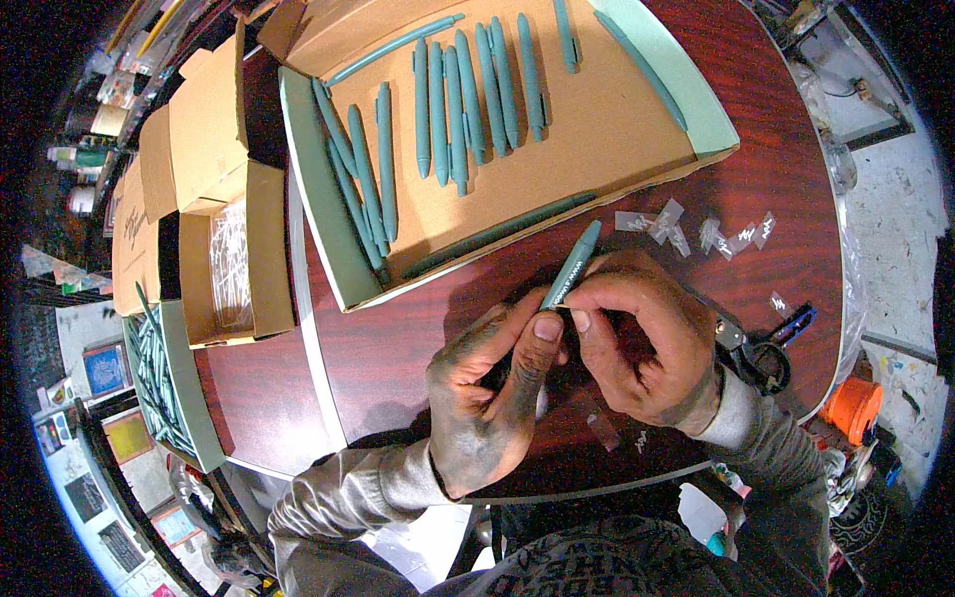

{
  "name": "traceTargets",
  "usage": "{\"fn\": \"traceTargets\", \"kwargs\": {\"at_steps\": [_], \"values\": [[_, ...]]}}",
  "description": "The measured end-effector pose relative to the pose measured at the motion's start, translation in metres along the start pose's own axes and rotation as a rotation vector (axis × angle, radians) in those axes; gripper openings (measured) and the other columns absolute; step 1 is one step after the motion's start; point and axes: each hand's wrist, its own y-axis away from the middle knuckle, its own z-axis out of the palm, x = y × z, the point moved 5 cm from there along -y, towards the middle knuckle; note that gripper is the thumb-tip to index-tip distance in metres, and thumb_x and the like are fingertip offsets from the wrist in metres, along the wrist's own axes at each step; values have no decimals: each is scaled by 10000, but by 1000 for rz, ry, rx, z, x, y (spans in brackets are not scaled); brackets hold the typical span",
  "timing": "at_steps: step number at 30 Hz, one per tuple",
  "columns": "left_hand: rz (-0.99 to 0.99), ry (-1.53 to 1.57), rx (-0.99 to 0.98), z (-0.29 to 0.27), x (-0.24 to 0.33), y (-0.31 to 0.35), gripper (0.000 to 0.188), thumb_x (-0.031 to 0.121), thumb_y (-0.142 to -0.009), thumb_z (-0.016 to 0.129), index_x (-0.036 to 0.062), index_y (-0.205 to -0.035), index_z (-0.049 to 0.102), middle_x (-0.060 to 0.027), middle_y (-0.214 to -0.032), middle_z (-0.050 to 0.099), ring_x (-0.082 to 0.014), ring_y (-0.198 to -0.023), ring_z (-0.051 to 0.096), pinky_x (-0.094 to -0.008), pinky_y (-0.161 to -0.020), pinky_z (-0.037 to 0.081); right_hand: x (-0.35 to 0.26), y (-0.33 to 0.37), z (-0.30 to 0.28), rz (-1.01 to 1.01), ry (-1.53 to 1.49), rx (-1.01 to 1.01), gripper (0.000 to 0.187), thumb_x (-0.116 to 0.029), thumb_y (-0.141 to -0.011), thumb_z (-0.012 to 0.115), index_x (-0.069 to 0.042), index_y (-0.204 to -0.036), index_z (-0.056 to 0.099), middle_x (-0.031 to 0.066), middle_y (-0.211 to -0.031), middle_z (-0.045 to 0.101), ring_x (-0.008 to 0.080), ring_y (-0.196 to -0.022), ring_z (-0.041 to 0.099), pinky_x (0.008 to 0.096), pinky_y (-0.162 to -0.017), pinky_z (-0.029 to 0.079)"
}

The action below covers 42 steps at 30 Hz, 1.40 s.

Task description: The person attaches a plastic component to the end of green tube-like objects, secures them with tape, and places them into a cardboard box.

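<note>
A teal pen point(577, 261) with white lettering along its barrel slants up to the right above the table. My left hand point(482, 398) is closed round its lower part, the thumb lying on the barrel. Beside the lettering, my right hand point(647, 343) pinches with thumb and forefinger close against the pen. Whatever sits in that pinch is too small to make out. Beyond both hands, a shallow pale green cardboard box point(708, 124) holds several matching pens point(463, 99), some in a loose row and others along its walls.
Small clear film pieces point(665, 221) with white marks lie right of the box. Scissors point(761, 358) rest beyond my right wrist. At left stand an open brown box point(269, 254) of whitish strips and a green box point(204, 438) packed with pens. An orange container point(853, 410) is at far right.
</note>
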Motion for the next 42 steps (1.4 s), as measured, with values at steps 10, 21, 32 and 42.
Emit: {"fn": "traceTargets", "kwargs": {"at_steps": [10,21,32,42], "values": [[24,-8,20,0,2,0,308,221,-1019,563,55,-1265,643,7,-841,611,-58,-697,495,-207,-596,404,-2,-2,-2,3,-6,-49,141,32,-877,634,15,-1016,615,177,-935,650,270,-805,654,345,-729,535],[-32,-11,22,0,8,1,313,221,-1011,581,44,-1260,647,4,-803,601,-42,-630,473,-200,-540,369,1,2,-2,5,-119,-29,178,29,-872,629,-2,-1044,593,150,-921,621,228,-776,623,328,-709,507],[46,-65,20,0,3,-1,346,272,-1029,536,72,-1295,632,11,-785,615,-39,-598,474,-193,-506,364,0,3,-1,-18,-46,0,149,38,-888,625,17,-1033,598,170,-956,642,224,-804,641,316,-722,525],[57,-53,51,0,3,-1,341,298,-1024,550,67,-1252,655,27,-766,604,-36,-582,458,-197,-505,362,1,1,0,-8,-61,-17,152,39,-880,629,11,-1026,597,169,-936,650,242,-781,645,334,-704,528]]}}
